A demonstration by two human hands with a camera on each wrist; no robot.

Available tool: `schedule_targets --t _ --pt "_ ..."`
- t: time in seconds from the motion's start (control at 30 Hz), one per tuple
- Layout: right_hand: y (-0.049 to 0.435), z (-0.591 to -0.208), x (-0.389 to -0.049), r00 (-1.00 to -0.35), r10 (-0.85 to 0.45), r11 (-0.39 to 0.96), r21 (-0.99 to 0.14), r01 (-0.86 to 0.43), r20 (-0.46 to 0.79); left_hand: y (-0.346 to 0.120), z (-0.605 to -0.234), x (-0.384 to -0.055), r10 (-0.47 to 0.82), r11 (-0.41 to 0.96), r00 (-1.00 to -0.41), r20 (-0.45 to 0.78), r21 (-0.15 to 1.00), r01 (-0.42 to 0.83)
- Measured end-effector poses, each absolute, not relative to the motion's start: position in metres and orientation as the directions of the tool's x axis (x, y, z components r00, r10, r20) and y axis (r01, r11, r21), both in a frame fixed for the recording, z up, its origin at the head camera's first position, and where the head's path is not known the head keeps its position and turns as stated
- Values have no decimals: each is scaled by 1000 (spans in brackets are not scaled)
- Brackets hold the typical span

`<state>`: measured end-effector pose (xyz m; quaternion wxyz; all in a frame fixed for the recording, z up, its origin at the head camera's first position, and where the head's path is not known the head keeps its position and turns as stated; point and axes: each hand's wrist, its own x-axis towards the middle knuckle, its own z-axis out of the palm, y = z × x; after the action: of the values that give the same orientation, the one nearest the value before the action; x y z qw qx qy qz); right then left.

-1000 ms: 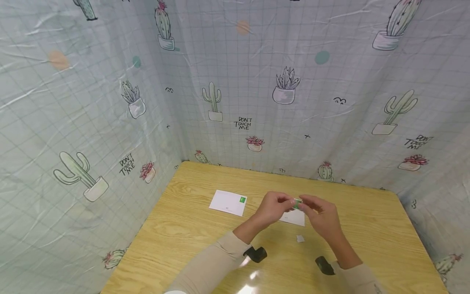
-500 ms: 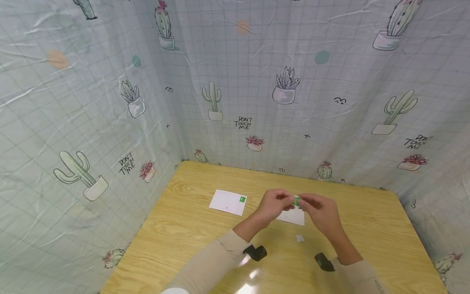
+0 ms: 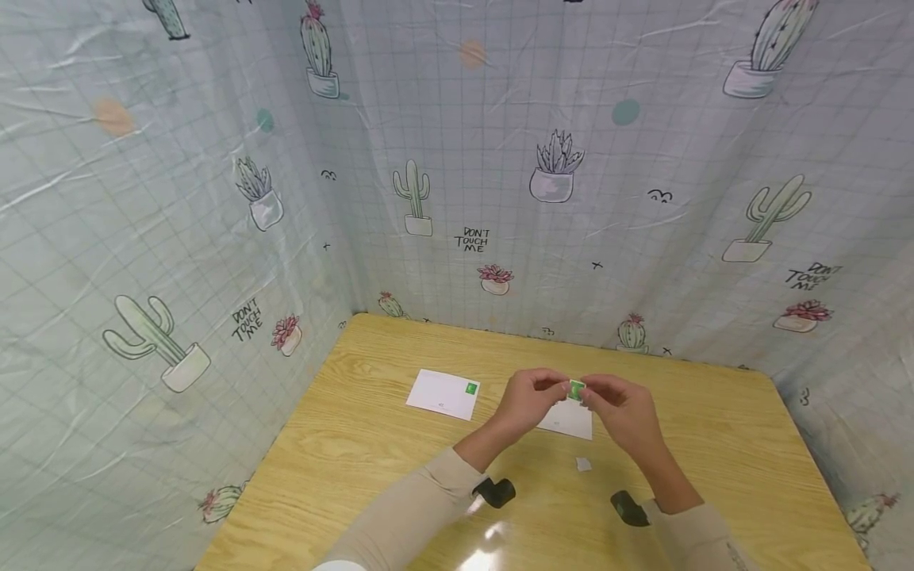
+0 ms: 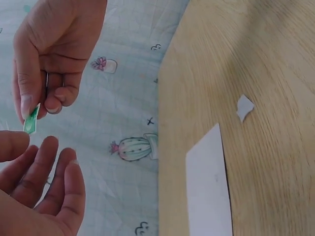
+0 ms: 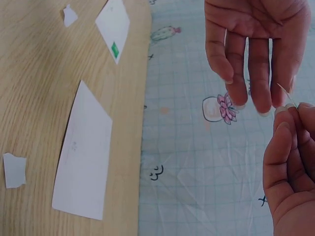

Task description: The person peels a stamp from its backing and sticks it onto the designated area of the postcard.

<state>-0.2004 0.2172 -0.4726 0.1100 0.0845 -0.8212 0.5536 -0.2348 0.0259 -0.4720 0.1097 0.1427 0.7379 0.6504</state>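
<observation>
In the head view a small green postage stamp [image 3: 576, 390] with a white edge is held up above the table, between both hands. My right hand [image 3: 625, 406] pinches it by thumb and fingertips; the left wrist view shows this pinch on the stamp [image 4: 31, 120]. My left hand [image 3: 531, 398] is close beside it, thumb tip at the stamp's edge, fingers loosely extended with a gap to the thumb [image 4: 12, 146]. Below the hands lies a white envelope [image 3: 567, 420], partly covered by them in the head view.
A second white envelope [image 3: 439, 394] lies to the left, with a green stamp [image 3: 471, 388] in its upper right corner. One paper scrap [image 3: 583, 464] lies nearer; another scrap [image 5: 70, 15] shows in the right wrist view. A cactus-print curtain [image 3: 500, 159] stands behind the wooden table [image 3: 385, 468].
The stamp was mostly covered by fingers a second ago; its green face now shows fully between the hands. My left fingertips have drawn back slightly to the left. Envelopes and scrap stay put.
</observation>
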Motion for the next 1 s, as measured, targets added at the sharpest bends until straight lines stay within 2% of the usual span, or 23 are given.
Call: schedule_targets --t 0.33,0.5,0.7,0.83,1.0 --pt "221 -476 -203 -959 -10 378 -887 -264 282 21 -480 -239 381 293 -921 83 934 205" --pt "225 -476 -202 -962 3 398 -883 -250 273 17 -490 -242 407 392 -905 123 871 295" --pt "230 -477 -200 -962 18 424 -873 -241 274 12 -502 -247 429 507 -895 119 789 348" --pt "232 -480 -200 -966 20 444 -868 -223 258 8 -508 -250 443 599 -892 95 709 373" --pt "233 -481 -199 -970 25 445 -871 -206 242 4 -518 -257 475 715 -877 76 548 434"
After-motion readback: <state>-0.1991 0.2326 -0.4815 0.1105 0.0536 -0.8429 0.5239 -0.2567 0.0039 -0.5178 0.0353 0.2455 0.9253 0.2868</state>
